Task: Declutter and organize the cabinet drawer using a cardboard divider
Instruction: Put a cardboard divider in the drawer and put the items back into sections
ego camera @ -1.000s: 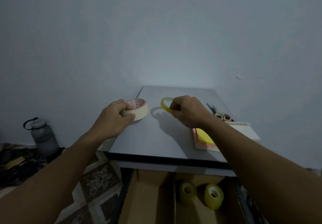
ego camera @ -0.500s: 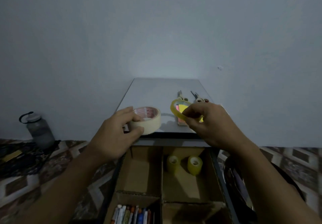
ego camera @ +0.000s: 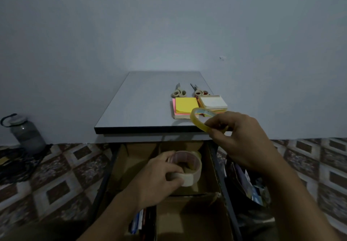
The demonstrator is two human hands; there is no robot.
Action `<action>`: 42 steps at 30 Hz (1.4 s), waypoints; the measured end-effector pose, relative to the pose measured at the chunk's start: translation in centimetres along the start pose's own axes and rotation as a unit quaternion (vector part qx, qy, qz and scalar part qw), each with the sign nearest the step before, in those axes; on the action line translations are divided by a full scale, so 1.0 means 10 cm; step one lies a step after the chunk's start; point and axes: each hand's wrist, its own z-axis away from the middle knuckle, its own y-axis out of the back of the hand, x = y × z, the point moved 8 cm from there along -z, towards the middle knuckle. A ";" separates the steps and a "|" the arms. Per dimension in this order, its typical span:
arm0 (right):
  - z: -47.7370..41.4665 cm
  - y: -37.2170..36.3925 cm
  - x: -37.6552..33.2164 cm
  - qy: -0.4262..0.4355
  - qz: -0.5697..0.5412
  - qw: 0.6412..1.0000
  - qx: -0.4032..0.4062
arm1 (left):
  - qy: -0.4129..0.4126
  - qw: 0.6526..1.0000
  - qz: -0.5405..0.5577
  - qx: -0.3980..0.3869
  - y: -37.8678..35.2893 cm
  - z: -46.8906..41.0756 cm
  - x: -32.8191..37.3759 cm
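Observation:
My left hand [ego camera: 161, 173] grips a wide cream masking tape roll [ego camera: 189, 169] and holds it low over the far right compartment of the open drawer [ego camera: 221, 175], inside the cardboard divider [ego camera: 189, 214]. My right hand [ego camera: 240, 139] pinches a thin yellow tape ring [ego camera: 197, 121] above the cabinet top's front right edge. The yellow rolls in that compartment are mostly hidden behind the masking tape. Pens [ego camera: 139, 222] lie in the near left compartment.
On the grey cabinet top [ego camera: 135, 109] lie two pairs of scissors [ego camera: 178, 91], a stack of coloured sticky notes [ego camera: 185, 107] and a white note pad [ego camera: 213, 102]. A dark water bottle [ego camera: 24, 133] stands on the patterned floor at left. A dark bag [ego camera: 249, 184] sits right of the drawer.
Both hands came toward me off the cabinet top. The left hand carried the masking tape down into the drawer; the right hand lifted the yellow ring to the front right edge.

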 end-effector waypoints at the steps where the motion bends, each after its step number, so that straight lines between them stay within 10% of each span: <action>1: 0.01 0.00 0.02 -0.001 0.001 1.000 -0.002 | 0.003 1.000 -0.011 -0.018 -0.06 -0.03 -0.01; 23: 0.14 -0.41 0.37 -0.037 -0.008 0.997 -0.071 | 0.043 0.958 -0.247 -0.142 -0.61 -0.48 -0.34; 42: 0.28 -1.47 0.53 0.004 0.103 0.957 -0.270 | 0.101 0.976 -0.092 0.169 0.76 0.15 -1.15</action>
